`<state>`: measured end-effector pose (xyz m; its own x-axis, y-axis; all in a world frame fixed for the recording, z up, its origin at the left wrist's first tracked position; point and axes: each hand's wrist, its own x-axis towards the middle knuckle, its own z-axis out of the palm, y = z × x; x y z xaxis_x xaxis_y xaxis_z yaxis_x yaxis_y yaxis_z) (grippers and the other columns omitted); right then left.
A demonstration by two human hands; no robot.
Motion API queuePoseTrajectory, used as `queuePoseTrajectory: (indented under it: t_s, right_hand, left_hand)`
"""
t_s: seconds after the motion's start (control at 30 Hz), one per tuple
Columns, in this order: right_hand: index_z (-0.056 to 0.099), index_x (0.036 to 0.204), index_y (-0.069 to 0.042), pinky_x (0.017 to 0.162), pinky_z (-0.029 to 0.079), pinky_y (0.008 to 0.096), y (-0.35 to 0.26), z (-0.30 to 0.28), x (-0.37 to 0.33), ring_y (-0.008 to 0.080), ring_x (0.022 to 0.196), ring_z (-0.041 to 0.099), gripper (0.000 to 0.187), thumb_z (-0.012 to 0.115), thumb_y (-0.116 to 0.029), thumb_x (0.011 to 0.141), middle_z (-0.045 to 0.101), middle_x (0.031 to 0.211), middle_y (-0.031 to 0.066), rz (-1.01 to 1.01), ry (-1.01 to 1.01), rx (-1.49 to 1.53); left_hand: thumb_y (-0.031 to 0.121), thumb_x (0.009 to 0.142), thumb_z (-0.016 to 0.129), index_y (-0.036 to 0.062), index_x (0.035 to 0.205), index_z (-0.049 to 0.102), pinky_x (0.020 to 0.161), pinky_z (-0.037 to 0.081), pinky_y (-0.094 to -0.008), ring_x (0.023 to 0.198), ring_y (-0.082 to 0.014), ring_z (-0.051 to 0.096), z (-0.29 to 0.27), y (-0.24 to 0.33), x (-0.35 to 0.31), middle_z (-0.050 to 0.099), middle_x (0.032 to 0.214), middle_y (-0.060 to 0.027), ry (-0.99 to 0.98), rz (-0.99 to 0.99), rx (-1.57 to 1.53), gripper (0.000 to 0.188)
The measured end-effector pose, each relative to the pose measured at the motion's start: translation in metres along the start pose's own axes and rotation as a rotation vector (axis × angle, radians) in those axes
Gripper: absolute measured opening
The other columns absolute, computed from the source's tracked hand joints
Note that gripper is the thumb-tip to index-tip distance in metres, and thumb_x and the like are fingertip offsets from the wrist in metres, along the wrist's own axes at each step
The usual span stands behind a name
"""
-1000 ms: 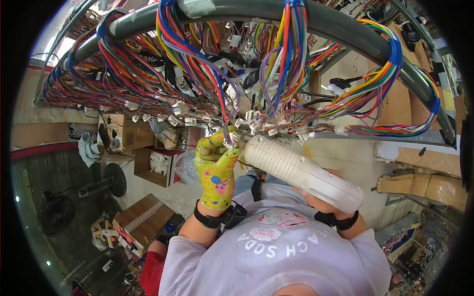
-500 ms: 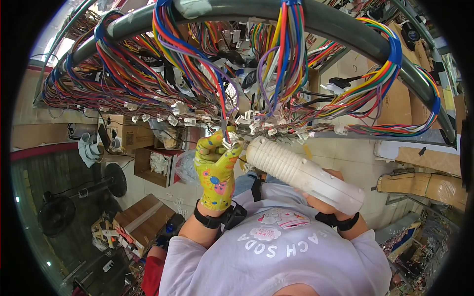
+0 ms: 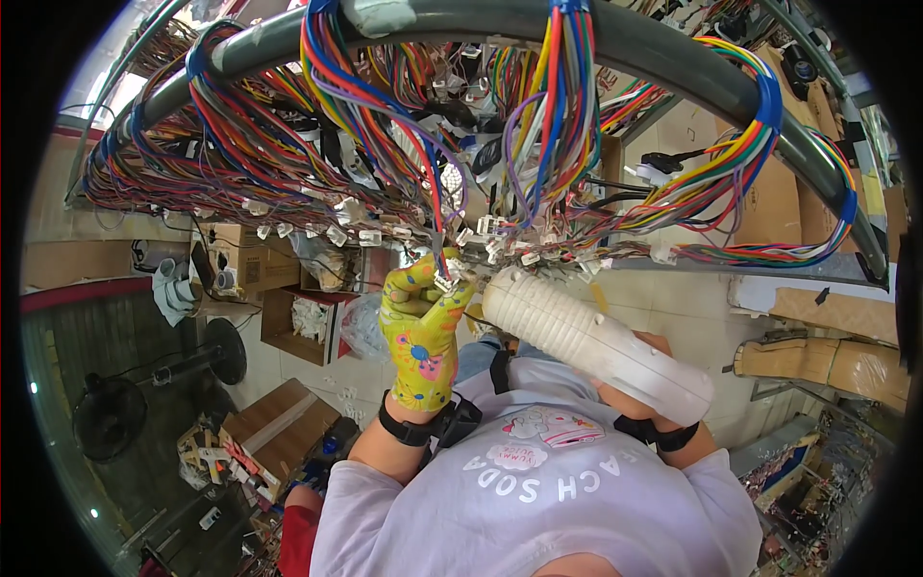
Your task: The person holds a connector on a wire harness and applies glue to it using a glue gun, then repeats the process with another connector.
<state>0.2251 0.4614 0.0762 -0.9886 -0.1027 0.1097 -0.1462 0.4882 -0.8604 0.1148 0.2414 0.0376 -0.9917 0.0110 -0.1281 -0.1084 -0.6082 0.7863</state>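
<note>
1. Barely anything had changed over the last second: the left hand (image 3: 420, 332), in a yellow patterned glove, stayed pinched on a small white connector (image 3: 444, 282) just below the pipe (image 3: 615, 43).
2. The right hand (image 3: 663, 370) kept its grip on the white ribbed tool (image 3: 591, 341), its tip pointing at the connector, under the pipe's wires (image 3: 385, 135).
3. The tool had only shifted slightly, so the work at that connector seemed ongoing, not finished.
4. Boxes (image 3: 279, 423) lay on the floor far below the pipe.
</note>
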Motion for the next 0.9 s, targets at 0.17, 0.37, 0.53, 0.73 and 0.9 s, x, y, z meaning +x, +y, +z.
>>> queuePoseTrajectory:
  t_s: [0.17, 0.37, 0.53, 0.73, 0.9]
  right_hand:
    - [0.065, 0.097, -0.001, 0.07, 0.054, 0.0334, -0.003, 0.001, 0.002, 0.0263, 0.078, 0.067, 0.032, 0.072, -0.01, 0.067, 0.068, 0.089, 0.012, 0.12, -0.006, 0.109]
    - [0.064, 0.095, -0.001, 0.069, 0.054, 0.034, -0.005, 0.002, 0.001, 0.0264, 0.077, 0.067, 0.031, 0.071, -0.009, 0.066, 0.067, 0.087, 0.0122, 0.164, 0.035, 0.125]
    - [0.063, 0.094, 0.0, 0.066, 0.053, 0.0343, -0.001, 0.002, 0.001, 0.0269, 0.073, 0.066, 0.031, 0.07, -0.008, 0.065, 0.066, 0.084, 0.0125, 0.01, 0.041, 0.064]
    - [0.063, 0.095, -0.001, 0.067, 0.052, 0.0316, -0.007, 0.002, 0.001, 0.0254, 0.074, 0.066, 0.031, 0.071, -0.007, 0.065, 0.066, 0.084, 0.0124, 0.147, -0.01, 0.125]
    - [0.063, 0.097, -0.001, 0.068, 0.052, 0.0307, -0.008, 0.003, 0.001, 0.0232, 0.076, 0.066, 0.033, 0.072, -0.007, 0.066, 0.066, 0.086, 0.0116, 0.144, -0.013, 0.186]
  left_hand:
    - [-0.011, 0.073, 0.07, 0.006, 0.102, 0.053, 0.084, 0.051, -0.0298, 0.092, -0.0163, 0.063, 0.001, 0.0, 0.0, 0.063, 0.107, -0.0126, -0.001, 0.007, 0.009, 0.038]
    - [-0.01, 0.073, 0.071, 0.0061, 0.102, 0.053, 0.084, 0.051, -0.0299, 0.091, -0.0162, 0.063, 0.002, 0.001, 0.0, 0.063, 0.105, -0.0116, 0.002, 0.008, 0.012, 0.038]
    - [-0.011, 0.073, 0.07, 0.0059, 0.103, 0.054, 0.082, 0.051, -0.0285, 0.091, -0.0152, 0.063, 0.0, 0.001, 0.0, 0.063, 0.107, -0.0113, -0.014, 0.008, 0.028, 0.038]
    - [-0.01, 0.071, 0.07, 0.0058, 0.102, 0.054, 0.078, 0.05, -0.0265, 0.087, -0.0142, 0.061, -0.001, 0.0, 0.001, 0.061, 0.11, -0.0131, 0.001, 0.062, 0.09, 0.038]
    - [-0.007, 0.069, 0.073, 0.0056, 0.099, 0.053, 0.078, 0.05, -0.0273, 0.09, -0.0167, 0.06, -0.007, -0.004, 0.002, 0.058, 0.115, -0.0166, -0.022, 0.185, 0.226, 0.038]
